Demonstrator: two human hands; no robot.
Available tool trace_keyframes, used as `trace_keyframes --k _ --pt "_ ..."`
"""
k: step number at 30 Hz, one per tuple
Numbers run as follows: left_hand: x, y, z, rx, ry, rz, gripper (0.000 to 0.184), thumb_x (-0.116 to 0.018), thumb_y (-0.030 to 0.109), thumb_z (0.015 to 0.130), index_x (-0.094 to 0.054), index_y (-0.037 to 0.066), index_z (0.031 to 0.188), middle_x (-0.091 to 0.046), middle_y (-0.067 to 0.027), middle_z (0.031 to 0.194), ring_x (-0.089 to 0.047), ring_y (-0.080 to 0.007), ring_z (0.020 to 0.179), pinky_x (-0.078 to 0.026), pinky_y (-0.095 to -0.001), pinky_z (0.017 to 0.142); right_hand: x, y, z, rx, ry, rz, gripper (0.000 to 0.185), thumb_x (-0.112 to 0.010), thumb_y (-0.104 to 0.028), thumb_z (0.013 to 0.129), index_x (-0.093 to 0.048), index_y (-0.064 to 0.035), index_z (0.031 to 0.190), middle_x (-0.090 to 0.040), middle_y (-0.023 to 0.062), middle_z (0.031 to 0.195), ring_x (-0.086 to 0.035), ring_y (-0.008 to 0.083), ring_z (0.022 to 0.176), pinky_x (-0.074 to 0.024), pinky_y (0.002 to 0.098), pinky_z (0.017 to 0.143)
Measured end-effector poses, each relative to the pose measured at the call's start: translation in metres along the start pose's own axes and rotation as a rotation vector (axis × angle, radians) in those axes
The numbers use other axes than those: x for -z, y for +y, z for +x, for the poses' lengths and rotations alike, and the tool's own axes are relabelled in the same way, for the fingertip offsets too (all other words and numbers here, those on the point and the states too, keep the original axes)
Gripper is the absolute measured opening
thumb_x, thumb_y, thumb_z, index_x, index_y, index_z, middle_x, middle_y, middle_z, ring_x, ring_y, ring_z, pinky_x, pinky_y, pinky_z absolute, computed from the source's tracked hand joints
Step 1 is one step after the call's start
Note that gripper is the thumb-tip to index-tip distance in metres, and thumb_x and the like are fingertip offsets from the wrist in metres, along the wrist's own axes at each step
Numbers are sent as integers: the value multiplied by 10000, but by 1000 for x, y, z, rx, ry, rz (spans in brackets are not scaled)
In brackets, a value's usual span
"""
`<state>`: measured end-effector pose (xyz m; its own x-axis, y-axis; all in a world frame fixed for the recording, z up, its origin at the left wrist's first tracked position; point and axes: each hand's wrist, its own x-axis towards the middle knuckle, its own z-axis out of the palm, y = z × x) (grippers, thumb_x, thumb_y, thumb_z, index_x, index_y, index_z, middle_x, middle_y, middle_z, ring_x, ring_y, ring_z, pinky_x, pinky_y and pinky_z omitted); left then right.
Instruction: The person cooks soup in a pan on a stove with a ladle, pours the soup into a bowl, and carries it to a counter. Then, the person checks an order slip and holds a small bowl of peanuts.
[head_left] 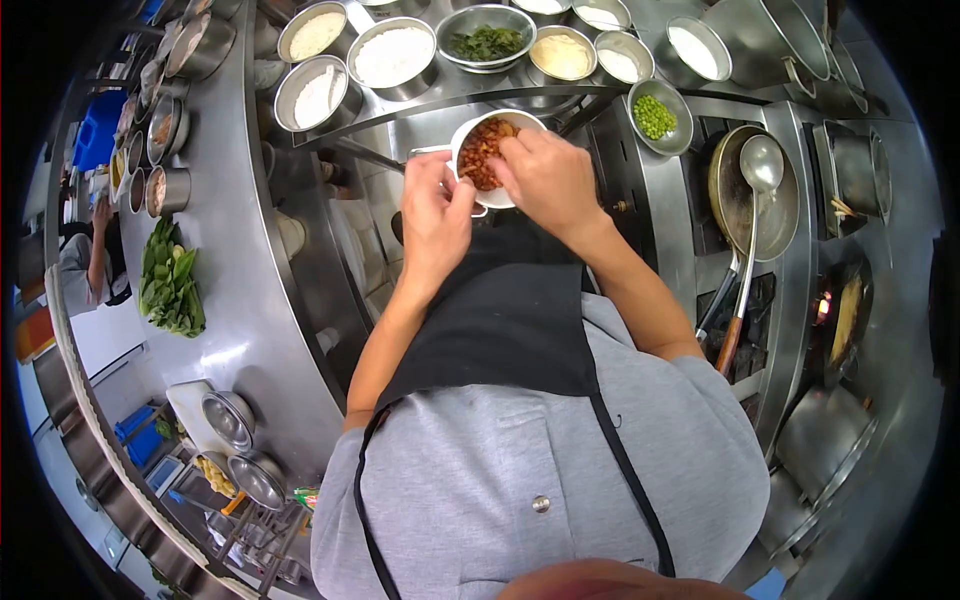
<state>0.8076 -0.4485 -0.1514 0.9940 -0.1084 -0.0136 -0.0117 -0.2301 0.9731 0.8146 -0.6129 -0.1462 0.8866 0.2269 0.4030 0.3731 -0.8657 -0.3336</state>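
Note:
Close to the front of my apron, a white bowl (462,132) holds reddish-brown diced food (482,150). My left hand (436,215) grips the bowl at its near left rim, fingers closed round the edge. My right hand (548,180) reaches over the right side of the rim, its fingertips pinched together down in the diced pieces. What lies between those fingertips is too small and covered to make out. Above the bowl is a shelf with several metal bowls, among them one of chopped green leaves (487,43) and one of green peas (655,117).
At right, a wok (730,190) sits on the stove with a ladle (762,165) resting in it. A flame (822,308) shows farther right. The steel counter (235,290) on the left bears leafy greens (170,280) and metal bowls (258,482). Another person's arm (98,245) appears at far left.

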Motion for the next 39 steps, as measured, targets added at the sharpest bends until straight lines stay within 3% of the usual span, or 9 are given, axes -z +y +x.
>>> trace_keyframes --k 7,11,13,18,21,25,28,32,39 --pt "-3 -9 -3 -5 5 70 143 -542 -15 861 -462 -61 751 -479 -178 1151 -639 -182 704 -587 -275 580 -11 5 -5 -94 -77 -50 114 -622 -144 798 -589 -64 725 -608 91 727 -633 269 655 -502 400 538" --pt "0 -12 -2 20 5 54 147 -542 -10 867 -459 -58 754 -478 -177 1160 -648 -192 721 -585 -273 579 20 8 -5 -264 45 394 106 -671 -108 793 -667 -6 820 -656 108 729 -646 205 652 -486 340 569" --pt "1 -28 0 -22 5 95 192 -553 8 839 -546 -113 988 -492 -130 1007 -559 -135 603 -524 -273 534 46 0 -5 -550 34 1106 141 -714 -100 795 -696 -4 896 -669 61 743 -604 103 651 -466 259 575" --pt "-5 -25 5 64 -70 -91 204 -539 -5 868 -528 -154 1007 -452 -162 1131 -641 -202 758 -597 -281 588 139 -46 5 388 274 1481 68 -711 -30 765 -700 15 815 -617 79 692 -482 124 493 -322 236 409" --pt "-6 -25 10 81 -138 -91 164 -519 -10 890 -434 -16 749 -454 -140 1199 -637 -199 859 -609 -298 626 162 -65 4 568 320 1649 62 -738 9 714 -700 10 764 -591 95 660 -427 118 454 -250 212 370" --pt "-8 -16 10 102 -146 -102 181 -523 3 898 -429 -13 744 -476 -145 1177 -634 -202 863 -612 -305 637 153 -61 -5 468 262 1739 37 -710 7 742 -700 6 778 -592 88 673 -426 115 457 -247 216 361" --pt "-8 -5 7 77 -140 -67 154 -531 -9 882 -447 -53 760 -461 -172 1182 -648 -222 806 -601 -292 607 136 -37 -18 74 304 1406 115 -631 -40 847 -690 14 929 -663 85 803 -555 112 569 -408 229 482" --pt "-4 -23 4 74 -114 -135 113 -540 -25 866 -475 -104 817 -444 -197 1177 -659 -234 733 -590 -278 570 96 -3 -28 -656 175 1088 134 -625 -63 869 -693 -3 967 -663 44 786 -555 67 630 -433 212 560" --pt "-7 -19 4 127 -143 -41 175 -530 2 885 -437 -13 738 -447 -158 1220 -644 -198 849 -596 -280 621 45 26 -44 -417 17 371 134 -625 -91 863 -689 -15 952 -679 129 858 -663 205 711 -502 358 642"
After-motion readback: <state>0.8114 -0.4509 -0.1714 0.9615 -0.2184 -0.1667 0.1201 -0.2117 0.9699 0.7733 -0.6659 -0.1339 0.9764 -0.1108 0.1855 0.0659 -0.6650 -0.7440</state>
